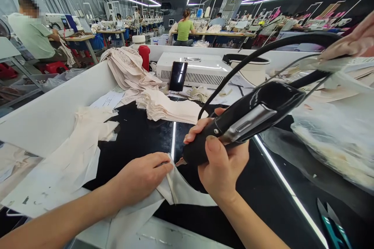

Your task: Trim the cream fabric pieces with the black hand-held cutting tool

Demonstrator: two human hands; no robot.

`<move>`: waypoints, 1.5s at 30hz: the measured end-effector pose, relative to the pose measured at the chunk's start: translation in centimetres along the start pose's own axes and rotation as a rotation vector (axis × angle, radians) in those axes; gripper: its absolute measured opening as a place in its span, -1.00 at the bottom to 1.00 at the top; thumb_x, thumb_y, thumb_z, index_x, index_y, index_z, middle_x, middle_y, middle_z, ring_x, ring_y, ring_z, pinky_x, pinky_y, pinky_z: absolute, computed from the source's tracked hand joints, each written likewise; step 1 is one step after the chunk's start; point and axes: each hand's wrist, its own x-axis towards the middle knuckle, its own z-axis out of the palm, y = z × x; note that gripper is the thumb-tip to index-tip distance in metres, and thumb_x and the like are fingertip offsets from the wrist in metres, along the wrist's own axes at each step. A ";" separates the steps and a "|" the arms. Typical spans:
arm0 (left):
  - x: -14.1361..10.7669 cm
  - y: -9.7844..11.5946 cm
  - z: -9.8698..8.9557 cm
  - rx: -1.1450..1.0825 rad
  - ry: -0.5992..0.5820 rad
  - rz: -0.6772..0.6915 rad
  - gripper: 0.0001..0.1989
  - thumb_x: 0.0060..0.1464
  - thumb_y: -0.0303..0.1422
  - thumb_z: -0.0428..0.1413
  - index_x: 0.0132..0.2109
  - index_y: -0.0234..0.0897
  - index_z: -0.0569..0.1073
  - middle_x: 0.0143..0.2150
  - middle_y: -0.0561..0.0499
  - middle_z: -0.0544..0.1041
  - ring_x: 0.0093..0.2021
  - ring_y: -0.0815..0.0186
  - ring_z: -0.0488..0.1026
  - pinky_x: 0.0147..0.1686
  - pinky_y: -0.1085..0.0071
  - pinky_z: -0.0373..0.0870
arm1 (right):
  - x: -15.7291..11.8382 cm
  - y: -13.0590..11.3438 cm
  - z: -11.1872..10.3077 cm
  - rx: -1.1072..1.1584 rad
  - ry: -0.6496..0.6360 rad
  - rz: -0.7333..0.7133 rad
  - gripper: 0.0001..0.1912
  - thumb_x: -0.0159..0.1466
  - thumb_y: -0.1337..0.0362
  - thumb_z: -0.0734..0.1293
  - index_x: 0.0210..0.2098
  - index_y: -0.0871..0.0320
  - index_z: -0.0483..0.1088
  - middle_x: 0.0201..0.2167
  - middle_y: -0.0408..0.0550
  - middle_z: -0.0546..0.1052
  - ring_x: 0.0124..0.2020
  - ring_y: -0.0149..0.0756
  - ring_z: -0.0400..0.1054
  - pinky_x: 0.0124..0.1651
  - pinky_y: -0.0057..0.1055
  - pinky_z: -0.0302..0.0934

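At far left, flat pale-pink cloth pieces (84, 144) lie in a loose, overlapping heap on a glossy black tabletop (131, 136). To their right, the bare left hand (143, 177), palm down, is closed in a pinch, thumb and forefinger gripping the upper corner of a thin off-white cloth piece (191, 192). This cloth lies at the near side of the tabletop, directly under and in front of the left fingertips. One part runs rightward from the pinch as a narrow curved tongue with a concave upper edge; another extends below the hand toward the near edge. A ridge, perhaps a fold or seam, descends from the pinch, and the surface is smooth and matt.

Just right of the pinch is the lower end of a black, elongated hand tool with a silver metal lever (233, 122). Its long axis slopes from lower left, at the pinched corner, to upper right, where a thick black cord (257, 52) loops above it. Whether its small brownish tip touches the cloth cannot be told. The left hand is the nearer to the cloth; the right hand (220, 163) is wrapped about the tool's lower body, thumb beside the lever. At far right lie teal-handled metal snips (333, 221), apart from both hands.
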 end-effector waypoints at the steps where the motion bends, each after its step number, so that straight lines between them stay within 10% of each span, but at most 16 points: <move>1: 0.0 0.0 0.0 0.002 0.007 0.006 -0.65 0.31 -0.62 -0.08 0.15 -0.36 0.41 0.14 -0.18 0.50 0.16 0.15 0.51 0.17 0.22 0.54 | -0.1 0.1 0.0 0.004 0.001 0.002 -0.73 0.27 0.22 0.50 -0.11 0.03 0.37 -0.36 -0.23 0.55 -0.46 -0.38 0.44 -0.41 -0.41 0.39; 17: 0.6 0.4 -1.5 0.121 0.115 0.144 -0.76 0.40 -0.56 -0.06 0.04 -0.39 0.47 0.06 -0.18 0.55 0.15 0.16 0.48 0.27 0.13 0.45 | 0.0 -1.6 -1.0 -0.026 0.025 0.006 -0.64 0.23 0.10 0.55 -0.10 0.03 0.40 -0.36 -0.23 0.54 -0.47 -0.37 0.44 -0.39 -0.39 0.38; 27: 0.5 1.0 -0.4 0.076 -0.050 0.077 -0.80 0.37 -0.57 -0.01 -0.01 -0.35 0.48 -0.09 -0.08 0.51 -0.05 0.22 0.50 0.00 0.29 0.60 | -0.5 -1.4 -0.7 -0.038 0.025 0.008 -0.67 0.24 0.10 0.54 -0.16 0.03 0.36 -0.37 -0.23 0.54 -0.48 -0.37 0.45 -0.45 -0.41 0.39; 45: 0.1 1.5 -0.3 0.074 0.046 0.081 -0.76 0.36 -0.58 -0.05 0.01 -0.29 0.46 -0.05 -0.08 0.51 -0.09 0.25 0.52 -0.10 0.39 0.57 | -0.8 -0.9 -0.1 -0.014 -0.027 0.017 -0.78 0.29 0.24 0.48 -0.15 0.03 0.37 -0.35 -0.23 0.54 -0.46 -0.38 0.44 -0.40 -0.39 0.40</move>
